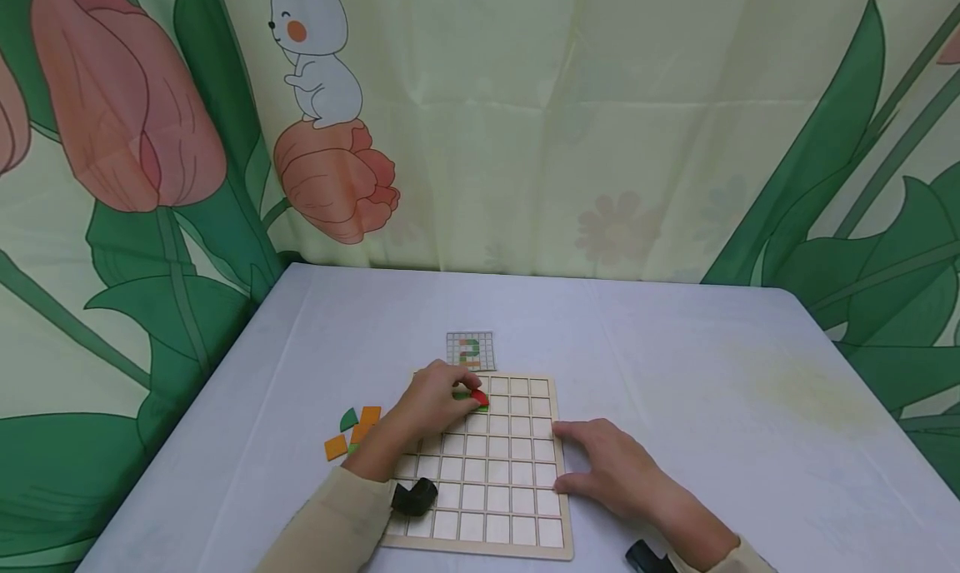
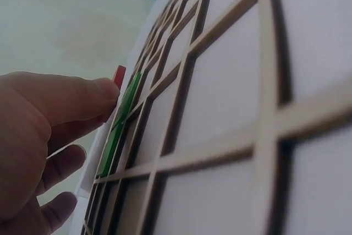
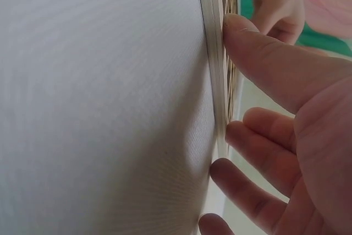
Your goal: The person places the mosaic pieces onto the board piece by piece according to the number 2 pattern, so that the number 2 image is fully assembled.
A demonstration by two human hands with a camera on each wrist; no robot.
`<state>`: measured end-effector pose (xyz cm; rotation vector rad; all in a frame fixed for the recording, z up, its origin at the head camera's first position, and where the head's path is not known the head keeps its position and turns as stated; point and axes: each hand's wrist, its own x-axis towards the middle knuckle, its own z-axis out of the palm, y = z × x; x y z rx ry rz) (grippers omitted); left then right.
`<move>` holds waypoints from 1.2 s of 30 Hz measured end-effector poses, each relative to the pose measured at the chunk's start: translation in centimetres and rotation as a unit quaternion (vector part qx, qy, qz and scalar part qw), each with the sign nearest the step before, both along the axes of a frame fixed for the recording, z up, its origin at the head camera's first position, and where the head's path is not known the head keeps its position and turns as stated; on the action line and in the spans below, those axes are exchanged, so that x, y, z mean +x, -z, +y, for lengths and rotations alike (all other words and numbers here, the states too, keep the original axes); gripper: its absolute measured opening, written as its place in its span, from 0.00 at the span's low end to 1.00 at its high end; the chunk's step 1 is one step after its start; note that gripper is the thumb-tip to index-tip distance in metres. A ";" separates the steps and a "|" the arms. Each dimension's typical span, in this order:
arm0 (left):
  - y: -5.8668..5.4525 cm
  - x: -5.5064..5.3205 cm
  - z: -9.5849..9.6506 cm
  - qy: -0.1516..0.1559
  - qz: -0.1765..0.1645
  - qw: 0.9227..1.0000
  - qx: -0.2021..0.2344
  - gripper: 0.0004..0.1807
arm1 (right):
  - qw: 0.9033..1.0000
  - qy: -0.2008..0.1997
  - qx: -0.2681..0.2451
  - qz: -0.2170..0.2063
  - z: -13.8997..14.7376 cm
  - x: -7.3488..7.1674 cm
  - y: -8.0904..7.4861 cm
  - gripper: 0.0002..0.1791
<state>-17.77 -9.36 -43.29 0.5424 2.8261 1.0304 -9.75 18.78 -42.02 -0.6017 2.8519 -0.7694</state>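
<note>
My left hand point(image 1: 437, 400) pinches a small red piece point(image 1: 480, 398) between thumb and fingers over the upper part of a wooden grid board point(image 1: 498, 448). In the left wrist view the red piece point(image 2: 120, 75) stands on edge in the fingertips, close to green pieces point(image 2: 122, 122) lying in the grid. Along the board's right side, my right hand point(image 1: 611, 470) touches the frame with thumb and fingertips, the fingers spread. The right wrist view has the thumb point(image 3: 264, 59) against the board's edge point(image 3: 217, 70).
A small pattern card point(image 1: 483, 352) with a coloured design on a grid lies just beyond the board. Left of the board are several loose pieces, among them an orange square point(image 1: 336, 447) and a green quarter-round point(image 1: 348, 420). A white cloth covers the table point(image 1: 675, 348).
</note>
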 end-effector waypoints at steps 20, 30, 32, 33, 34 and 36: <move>-0.1 -0.1 2.1 0.022 0.014 0.999 -0.027 0.08 | 1.000 0.010 0.006 -0.011 -0.1 0.1 0.0 0.37; 0.3 0.0 2.7 0.023 0.014 0.999 -0.021 0.09 | 1.000 0.007 0.007 -0.007 -0.1 0.1 0.0 0.37; 0.3 0.0 2.7 0.025 0.015 0.999 -0.022 0.09 | 1.000 0.004 0.009 -0.002 -0.1 0.0 0.0 0.37; 0.3 0.0 2.7 0.025 0.017 0.999 -0.023 0.09 | 1.000 0.004 0.009 -0.001 -0.1 0.0 0.0 0.37; 0.3 0.0 2.7 0.026 0.018 0.999 -0.023 0.10 | 1.000 0.003 0.009 0.000 0.0 0.0 0.1 0.37; 0.3 0.1 2.7 0.026 0.018 0.999 -0.024 0.10 | 1.000 0.002 0.008 0.003 0.0 0.0 0.1 0.36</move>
